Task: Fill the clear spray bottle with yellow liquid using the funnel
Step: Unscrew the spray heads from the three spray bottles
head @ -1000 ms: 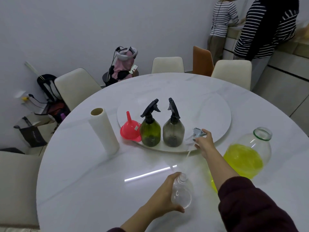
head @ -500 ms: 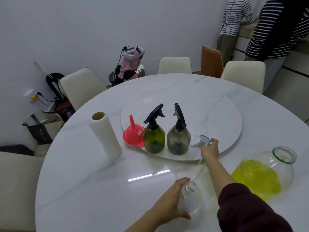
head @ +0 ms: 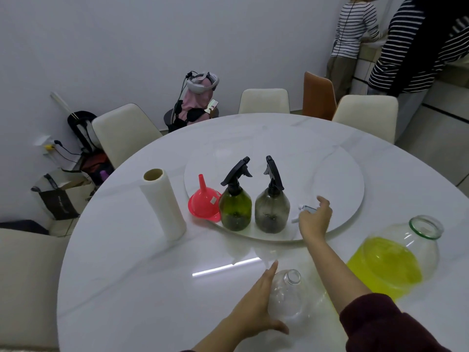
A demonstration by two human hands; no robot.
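The clear spray bottle (head: 288, 298) stands uncapped near the table's front edge, and my left hand (head: 253, 308) grips its side. My right hand (head: 316, 221) reaches to the front rim of the white turntable (head: 330, 171) and holds the bottle's spray head (head: 304, 209) low over it, index finger lifted. The red funnel (head: 205, 205) sits mouth-down on the turntable's left edge. A large open glass jar (head: 426, 228) of yellow liquid (head: 383, 268) stands at the right, beside my right forearm.
A green spray bottle (head: 234, 207) and a grey spray bottle (head: 272, 207) stand on the turntable between the funnel and my right hand. A paper towel roll (head: 163, 204) stands at the left. Chairs ring the round white table (head: 132, 275); two people stand at the far right.
My right hand has carried the spray head from above the clear bottle out to the turntable's rim and lowered it. My left hand stays on the bottle.
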